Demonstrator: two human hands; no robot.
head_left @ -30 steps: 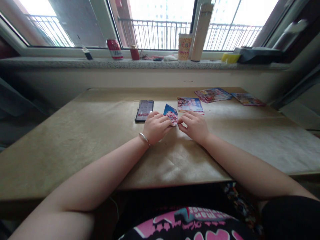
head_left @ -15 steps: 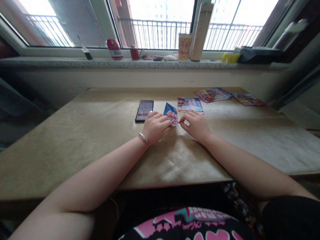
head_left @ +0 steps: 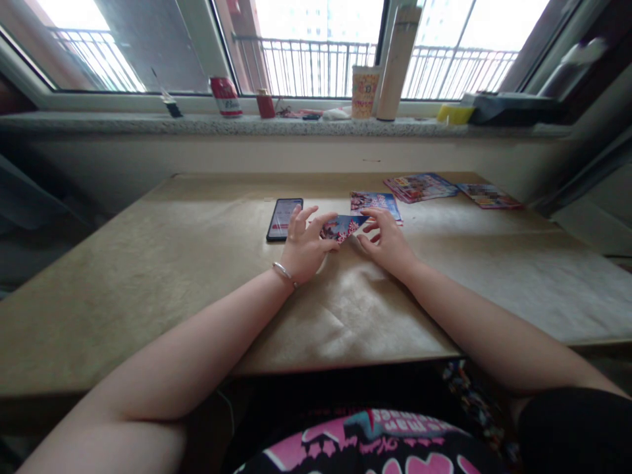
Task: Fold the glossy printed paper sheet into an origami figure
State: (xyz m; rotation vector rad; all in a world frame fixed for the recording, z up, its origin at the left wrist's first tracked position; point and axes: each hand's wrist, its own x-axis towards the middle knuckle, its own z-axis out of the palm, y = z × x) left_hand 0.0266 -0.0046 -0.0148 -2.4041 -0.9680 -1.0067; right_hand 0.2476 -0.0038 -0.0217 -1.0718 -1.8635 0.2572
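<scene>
I am watching both hands working on a small folded paper [head_left: 342, 227], which is sitting low over the brown table [head_left: 148, 276], between the phone [head_left: 285, 218] and a printed sheet [head_left: 376, 202]. The paper is showing as a flat, wide wedge, narrowing to a point toward the right. Its surface is carrying a busy colour print, blue along the upper part and red and white specks at the lower left. The left hand [head_left: 305, 245] is pinching the paper's left end between thumb and forefinger, the other fingers fanning up. The right hand [head_left: 388, 242] is gripping the pointed right end with its fingertips, thumb tucked beneath. I cannot tell whether the paper is touching the table. More printed sheets [head_left: 420, 186] are lying well apart at the far right.
</scene>
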